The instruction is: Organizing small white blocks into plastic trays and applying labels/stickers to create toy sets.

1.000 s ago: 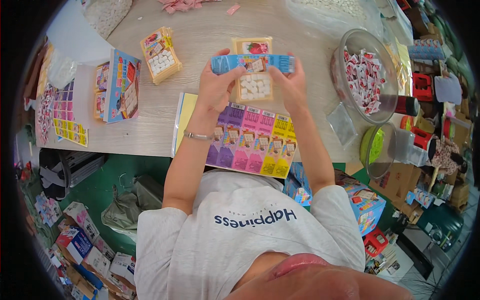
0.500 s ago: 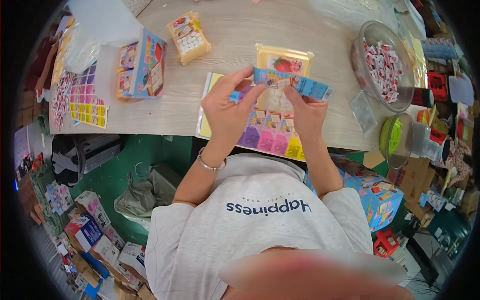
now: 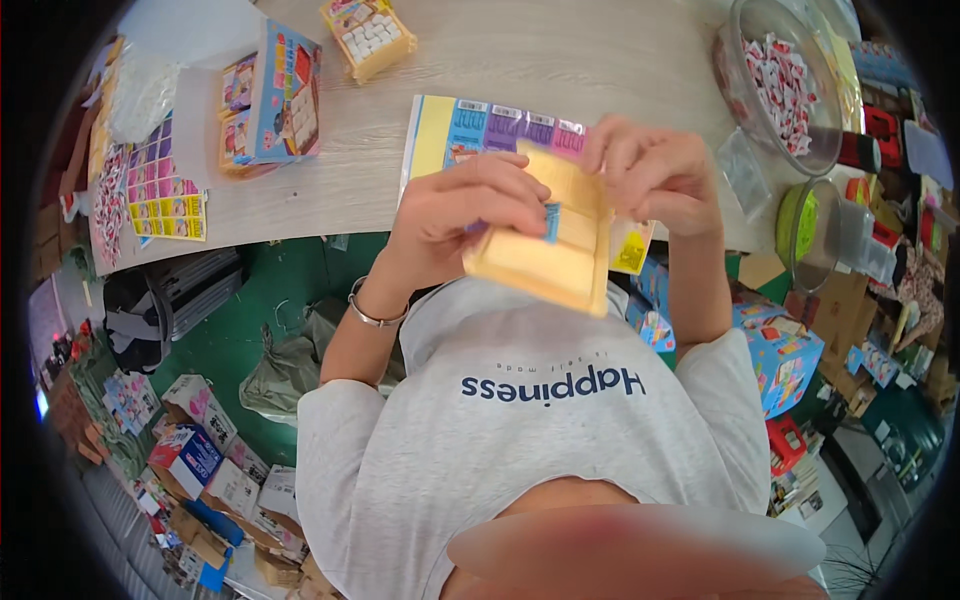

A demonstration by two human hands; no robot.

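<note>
Over the table's near edge I hold a yellow plastic tray, tilted, with its plain ridged underside facing up. My left hand is closed round its left side. At its right edge my right hand has curled fingers pinching the rim; the fingertips are slightly blurred. A small piece of a blue label shows on the underside, beside my left fingertips. Beneath the hands lies a sheet of colourful stickers with a yellow margin, partly covered by the tray. What faces down on the tray is hidden.
An open blue display box holding packs stands at the left, near more sticker sheets. A stack of filled trays sits behind. On the right are a clear bowl of small wrapped pieces and a container with something green.
The tray has been lifted off the sticker sheet and turned underside up. The blue label strip, stretched between both hands before, now shows only as a small piece on the tray.
</note>
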